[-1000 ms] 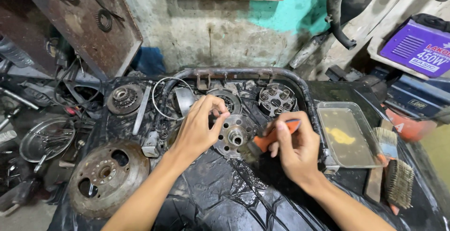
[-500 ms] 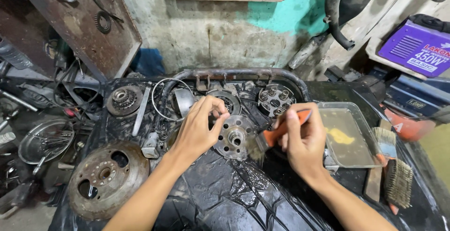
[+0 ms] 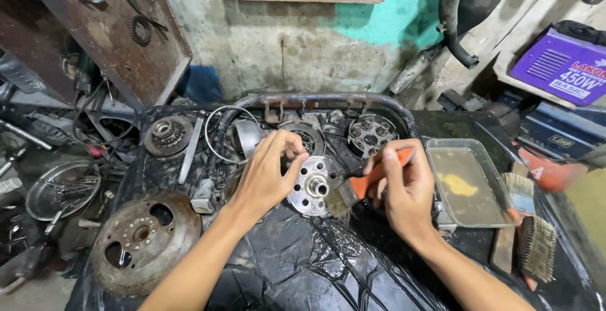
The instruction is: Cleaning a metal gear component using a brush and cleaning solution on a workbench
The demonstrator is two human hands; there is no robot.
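Observation:
My left hand (image 3: 268, 175) grips the left rim of a round silver metal hub (image 3: 312, 186) with several holes and a centre boss, holding it tilted over a black oily tray. In my right hand (image 3: 404, 188) is an orange-handled paintbrush (image 3: 366, 181); its dirty bristles touch the hub's right side near the centre. Both forearms reach in from the bottom of the view.
A rusty round rotor (image 3: 140, 238) lies at the left. Behind the hub sit a pressure plate with springs (image 3: 372, 133), a wire ring (image 3: 222, 134) and a gear part (image 3: 167, 135). A clear tray of yellowish liquid (image 3: 464, 181) and wire brushes (image 3: 536, 245) lie at the right.
The right hand has moved the brush slightly left against the hub. The left hand keeps its grip on the hub, almost unmoved.

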